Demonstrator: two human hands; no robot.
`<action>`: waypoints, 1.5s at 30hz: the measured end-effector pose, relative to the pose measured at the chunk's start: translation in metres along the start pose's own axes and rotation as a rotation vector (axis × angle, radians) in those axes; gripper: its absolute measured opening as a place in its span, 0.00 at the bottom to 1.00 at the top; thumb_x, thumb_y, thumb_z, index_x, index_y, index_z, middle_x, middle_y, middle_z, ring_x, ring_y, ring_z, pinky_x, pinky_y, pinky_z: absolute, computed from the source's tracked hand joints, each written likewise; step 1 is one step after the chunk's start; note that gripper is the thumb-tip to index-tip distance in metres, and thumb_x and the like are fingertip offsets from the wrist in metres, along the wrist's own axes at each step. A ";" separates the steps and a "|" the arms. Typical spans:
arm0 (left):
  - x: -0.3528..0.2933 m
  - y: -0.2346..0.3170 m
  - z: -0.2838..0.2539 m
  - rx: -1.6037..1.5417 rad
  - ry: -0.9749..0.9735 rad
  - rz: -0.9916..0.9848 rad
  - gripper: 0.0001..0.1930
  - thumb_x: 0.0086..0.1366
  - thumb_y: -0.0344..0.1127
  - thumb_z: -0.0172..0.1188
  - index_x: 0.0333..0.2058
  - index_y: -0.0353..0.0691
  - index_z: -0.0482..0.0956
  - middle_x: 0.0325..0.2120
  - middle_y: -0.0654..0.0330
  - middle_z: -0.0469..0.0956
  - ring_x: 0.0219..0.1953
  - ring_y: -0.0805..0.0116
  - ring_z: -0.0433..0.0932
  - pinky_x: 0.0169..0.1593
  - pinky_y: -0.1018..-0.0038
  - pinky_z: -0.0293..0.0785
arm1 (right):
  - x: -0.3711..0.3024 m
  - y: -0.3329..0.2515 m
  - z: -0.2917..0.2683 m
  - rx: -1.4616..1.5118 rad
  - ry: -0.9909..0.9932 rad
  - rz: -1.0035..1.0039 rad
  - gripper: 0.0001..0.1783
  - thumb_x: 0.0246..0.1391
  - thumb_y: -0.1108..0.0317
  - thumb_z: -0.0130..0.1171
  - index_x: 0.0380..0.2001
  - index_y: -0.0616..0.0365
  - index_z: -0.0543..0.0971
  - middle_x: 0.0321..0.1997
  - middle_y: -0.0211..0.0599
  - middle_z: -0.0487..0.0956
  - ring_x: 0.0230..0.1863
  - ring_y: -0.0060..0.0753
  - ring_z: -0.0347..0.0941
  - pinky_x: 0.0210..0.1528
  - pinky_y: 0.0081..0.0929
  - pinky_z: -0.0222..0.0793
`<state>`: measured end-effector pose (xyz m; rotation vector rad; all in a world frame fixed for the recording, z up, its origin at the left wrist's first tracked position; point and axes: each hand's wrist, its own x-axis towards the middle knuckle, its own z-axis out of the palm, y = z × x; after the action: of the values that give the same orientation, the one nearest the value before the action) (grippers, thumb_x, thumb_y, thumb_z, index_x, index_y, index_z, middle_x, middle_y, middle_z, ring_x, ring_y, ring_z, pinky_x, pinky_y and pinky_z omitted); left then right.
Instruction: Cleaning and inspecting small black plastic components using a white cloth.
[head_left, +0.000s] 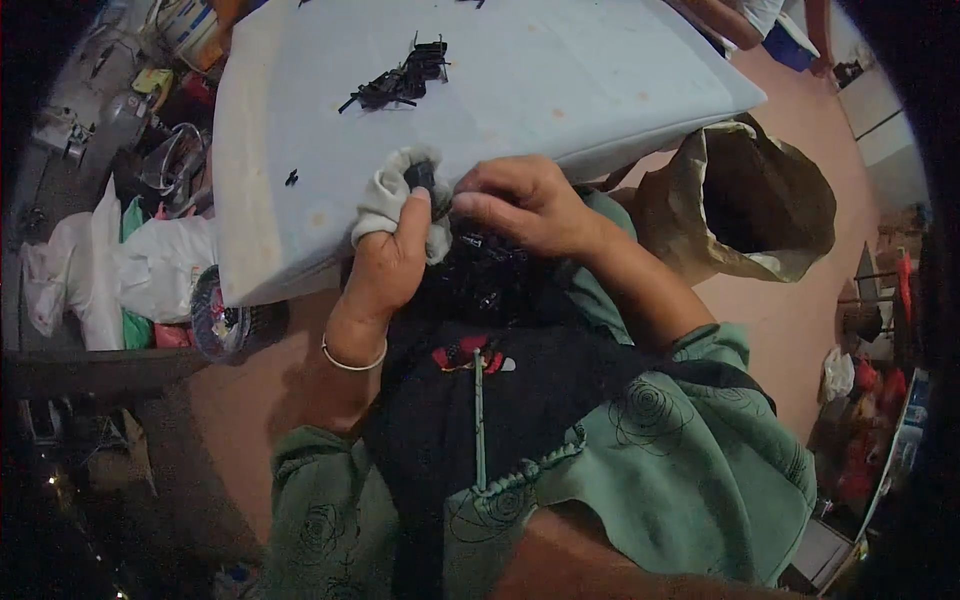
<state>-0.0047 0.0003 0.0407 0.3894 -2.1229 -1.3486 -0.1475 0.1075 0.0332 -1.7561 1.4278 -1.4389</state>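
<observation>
My left hand point(388, 262) is closed around a crumpled off-white cloth point(376, 208) and a small black part point(420, 176), with the thumb pressed on the part. Close by on its right, my right hand point(540, 208) has its fingers curled into a pinch; what they hold, if anything, is too small to make out. Below both hands, a heap of shiny black pieces point(485, 268) lies in my lap on the dark apron. Thin black strips point(405, 80) are piled on the white-covered table point(520, 90) beyond my hands.
A tiny black scrap point(292, 178) lies on the table's left side. To the right stands an open brown sack point(680, 205). White plastic bags point(165, 260) and a round basket point(215, 315) are at the left. Another person's arm point(725, 22) shows at the far right.
</observation>
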 end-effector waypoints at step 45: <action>0.128 -0.088 -0.039 0.915 0.157 0.400 0.15 0.55 0.39 0.52 0.39 0.39 0.72 0.36 0.52 0.73 0.39 0.52 0.72 0.43 0.61 0.67 | 0.124 0.102 -0.039 -0.941 0.087 0.321 0.16 0.48 0.58 0.49 0.38 0.52 0.71 0.30 0.46 0.76 0.35 0.50 0.72 0.36 0.41 0.67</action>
<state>-0.0866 -0.1352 0.0156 0.3676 -2.3971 -0.0684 -0.2367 -0.0308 0.0155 -1.7951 2.5562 -0.6922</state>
